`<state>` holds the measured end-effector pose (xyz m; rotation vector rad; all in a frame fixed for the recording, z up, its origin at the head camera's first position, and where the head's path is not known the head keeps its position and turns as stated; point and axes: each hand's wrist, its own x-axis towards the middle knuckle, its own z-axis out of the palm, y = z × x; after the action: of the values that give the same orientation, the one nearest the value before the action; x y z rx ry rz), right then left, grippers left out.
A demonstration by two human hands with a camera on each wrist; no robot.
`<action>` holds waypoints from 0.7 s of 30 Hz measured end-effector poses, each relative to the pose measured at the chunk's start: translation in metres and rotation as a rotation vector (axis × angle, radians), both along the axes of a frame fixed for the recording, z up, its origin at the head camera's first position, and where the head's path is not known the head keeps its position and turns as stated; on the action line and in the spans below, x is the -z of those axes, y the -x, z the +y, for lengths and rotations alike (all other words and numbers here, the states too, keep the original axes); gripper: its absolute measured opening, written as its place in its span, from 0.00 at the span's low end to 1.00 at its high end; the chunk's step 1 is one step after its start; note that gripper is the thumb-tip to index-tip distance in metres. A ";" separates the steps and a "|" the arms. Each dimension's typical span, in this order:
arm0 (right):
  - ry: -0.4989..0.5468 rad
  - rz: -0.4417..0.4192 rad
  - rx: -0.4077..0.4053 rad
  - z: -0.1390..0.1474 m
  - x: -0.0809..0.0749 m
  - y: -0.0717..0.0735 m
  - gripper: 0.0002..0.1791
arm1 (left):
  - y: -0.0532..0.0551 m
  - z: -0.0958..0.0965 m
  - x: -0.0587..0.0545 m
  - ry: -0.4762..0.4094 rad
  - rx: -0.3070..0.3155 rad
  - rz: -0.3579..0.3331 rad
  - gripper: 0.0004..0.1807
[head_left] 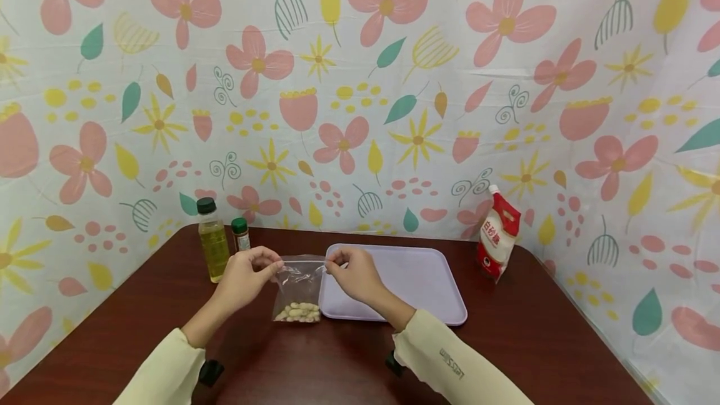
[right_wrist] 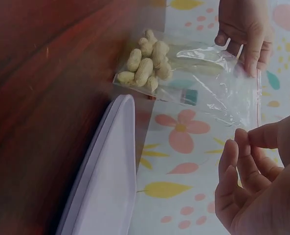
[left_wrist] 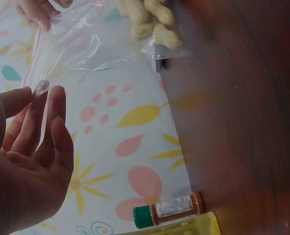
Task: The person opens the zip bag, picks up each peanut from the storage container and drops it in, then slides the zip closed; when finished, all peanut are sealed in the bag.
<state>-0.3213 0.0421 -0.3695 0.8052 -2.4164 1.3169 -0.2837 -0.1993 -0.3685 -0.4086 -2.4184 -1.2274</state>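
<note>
A clear zip bag [head_left: 300, 277] hangs upright between both hands, its zip edge at the top. Several unshelled peanuts [head_left: 298, 312] lie in its bottom, seen larger in the right wrist view as pale peanuts [right_wrist: 147, 63]. My left hand [head_left: 245, 277] pinches the bag's top left corner between thumb and forefinger. At the top right corner, my right hand [head_left: 357, 275] pinches the same edge with thumb and fingertip. In the left wrist view the left hand [left_wrist: 37, 142] shows its other fingers loosely bent away from the plastic.
A lilac tray [head_left: 416, 280] lies right of the bag, partly behind the right hand. Behind the left hand stand an oil bottle [head_left: 213, 239] and a green-capped spice jar [head_left: 240, 234]. A red and white sugar pouch [head_left: 497, 236] stands at the back right of the dark table [head_left: 315, 367].
</note>
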 end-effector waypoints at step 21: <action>-0.055 -0.084 0.020 -0.001 -0.004 -0.009 0.18 | 0.051 -0.010 0.018 0.041 -0.091 -0.129 0.07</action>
<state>-0.3124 0.0414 -0.3652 0.7515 -2.5292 1.3075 -0.3346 -0.2090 -0.3868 -0.2338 -2.5439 -1.2011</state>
